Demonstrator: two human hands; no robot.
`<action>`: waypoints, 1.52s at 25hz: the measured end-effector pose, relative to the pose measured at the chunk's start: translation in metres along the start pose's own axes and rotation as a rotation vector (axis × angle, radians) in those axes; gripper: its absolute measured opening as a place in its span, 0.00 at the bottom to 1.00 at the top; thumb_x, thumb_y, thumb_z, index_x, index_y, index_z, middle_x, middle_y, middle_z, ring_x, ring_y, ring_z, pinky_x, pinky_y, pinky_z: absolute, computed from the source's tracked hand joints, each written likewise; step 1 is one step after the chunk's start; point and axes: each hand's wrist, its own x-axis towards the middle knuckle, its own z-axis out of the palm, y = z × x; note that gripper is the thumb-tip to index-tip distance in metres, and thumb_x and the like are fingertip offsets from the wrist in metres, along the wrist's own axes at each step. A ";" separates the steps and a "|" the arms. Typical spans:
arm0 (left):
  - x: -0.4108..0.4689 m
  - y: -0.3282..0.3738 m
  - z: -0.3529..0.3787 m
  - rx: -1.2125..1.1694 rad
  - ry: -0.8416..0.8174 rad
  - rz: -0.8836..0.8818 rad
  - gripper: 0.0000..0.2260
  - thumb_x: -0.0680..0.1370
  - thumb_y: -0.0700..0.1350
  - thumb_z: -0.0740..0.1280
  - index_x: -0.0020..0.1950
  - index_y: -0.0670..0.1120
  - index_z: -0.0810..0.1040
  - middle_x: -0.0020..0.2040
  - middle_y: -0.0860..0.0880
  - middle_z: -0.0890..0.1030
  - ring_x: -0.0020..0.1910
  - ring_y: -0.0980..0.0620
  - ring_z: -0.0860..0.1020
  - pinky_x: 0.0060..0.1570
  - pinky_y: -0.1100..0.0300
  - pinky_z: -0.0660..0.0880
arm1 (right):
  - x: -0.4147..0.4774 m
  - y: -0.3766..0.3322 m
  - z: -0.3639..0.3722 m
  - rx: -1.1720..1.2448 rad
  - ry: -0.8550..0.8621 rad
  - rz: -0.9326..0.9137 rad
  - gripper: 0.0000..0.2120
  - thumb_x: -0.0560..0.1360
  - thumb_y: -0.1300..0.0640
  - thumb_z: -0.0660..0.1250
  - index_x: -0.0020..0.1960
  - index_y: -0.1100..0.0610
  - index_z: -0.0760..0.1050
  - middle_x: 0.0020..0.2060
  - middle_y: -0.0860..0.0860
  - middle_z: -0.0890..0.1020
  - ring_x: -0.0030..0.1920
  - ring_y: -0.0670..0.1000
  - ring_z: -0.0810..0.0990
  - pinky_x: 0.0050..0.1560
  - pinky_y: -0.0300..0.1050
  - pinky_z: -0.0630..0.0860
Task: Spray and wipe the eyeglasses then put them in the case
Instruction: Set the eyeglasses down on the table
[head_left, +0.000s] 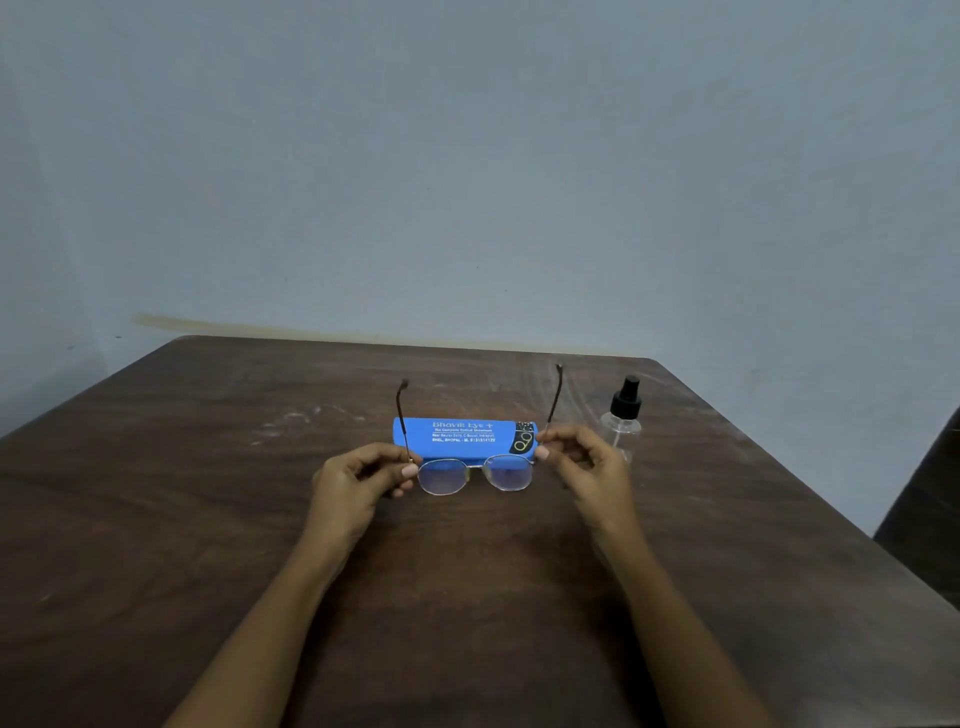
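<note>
Grip: left hand (349, 480) and right hand (589, 460) pinching eyeglasses (475, 474) by the hinges, temples open.
Bearing: spray bottle (622, 415) standing right of centre, nearer the right hand.

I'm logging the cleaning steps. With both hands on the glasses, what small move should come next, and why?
Probably the right hand lets go and reaches for the spray bottle standing beyond it, the left hand alone holding the eyeglasses. Both hands now pinch the frame near the hinges, the bottle stands untouched, and the case lies shut.
</note>
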 end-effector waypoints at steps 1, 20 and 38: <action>0.000 0.000 -0.001 0.009 0.010 0.004 0.09 0.69 0.31 0.69 0.37 0.44 0.81 0.29 0.58 0.83 0.26 0.62 0.76 0.31 0.73 0.73 | -0.001 0.000 0.000 0.022 -0.003 0.008 0.10 0.69 0.69 0.69 0.40 0.54 0.78 0.36 0.52 0.82 0.33 0.40 0.76 0.34 0.30 0.71; -0.005 -0.004 -0.005 0.060 0.055 -0.039 0.10 0.68 0.33 0.71 0.44 0.46 0.82 0.33 0.57 0.83 0.31 0.64 0.80 0.38 0.73 0.76 | -0.019 0.006 0.000 0.172 -0.076 0.090 0.14 0.71 0.74 0.63 0.39 0.57 0.79 0.31 0.47 0.84 0.36 0.43 0.81 0.40 0.34 0.77; -0.005 -0.005 -0.004 0.108 0.029 -0.025 0.10 0.72 0.33 0.67 0.49 0.44 0.81 0.38 0.56 0.82 0.30 0.67 0.78 0.36 0.75 0.74 | -0.023 0.002 -0.002 0.147 -0.109 0.256 0.09 0.72 0.70 0.64 0.40 0.57 0.78 0.35 0.53 0.82 0.35 0.44 0.78 0.39 0.33 0.76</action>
